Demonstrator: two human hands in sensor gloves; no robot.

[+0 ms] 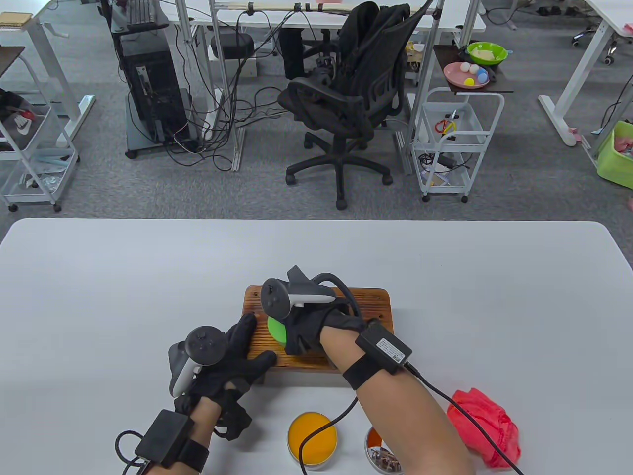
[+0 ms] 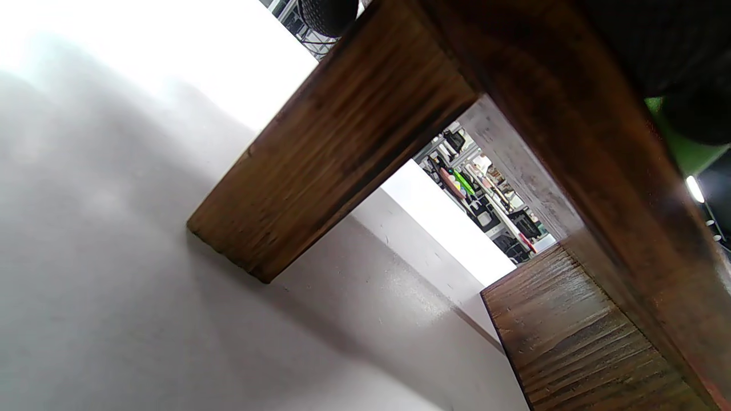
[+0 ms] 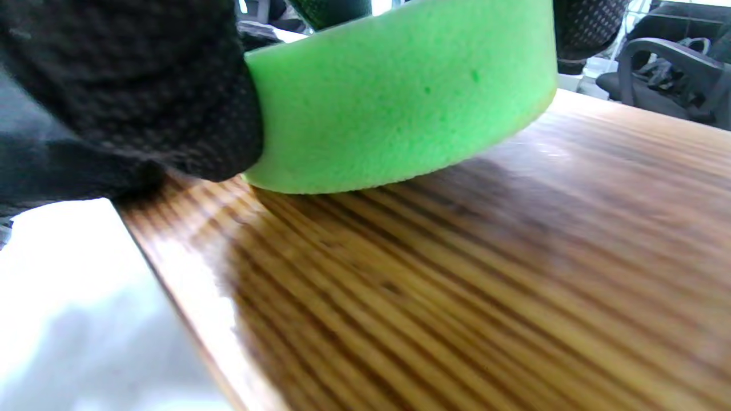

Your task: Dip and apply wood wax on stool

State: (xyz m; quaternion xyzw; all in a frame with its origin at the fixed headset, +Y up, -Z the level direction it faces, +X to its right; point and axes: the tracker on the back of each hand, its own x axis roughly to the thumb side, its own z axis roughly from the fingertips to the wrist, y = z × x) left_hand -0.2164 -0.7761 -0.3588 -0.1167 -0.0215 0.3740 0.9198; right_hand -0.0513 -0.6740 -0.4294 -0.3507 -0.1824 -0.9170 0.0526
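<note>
Stool of dark-stained wood with a rectangular seat (image 1: 368, 307) serves as our landmark. On its seat, our right hand (image 1: 309, 331) grips a round green foam sponge (image 1: 277, 330). Our left hand (image 1: 232, 356) rests on its near-left corner, fingers straight. Near its front sits an open round tin of orange wax (image 1: 312, 438).

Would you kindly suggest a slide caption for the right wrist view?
Gloved right hand presses a green sponge against the striped wooden stool top.
</note>
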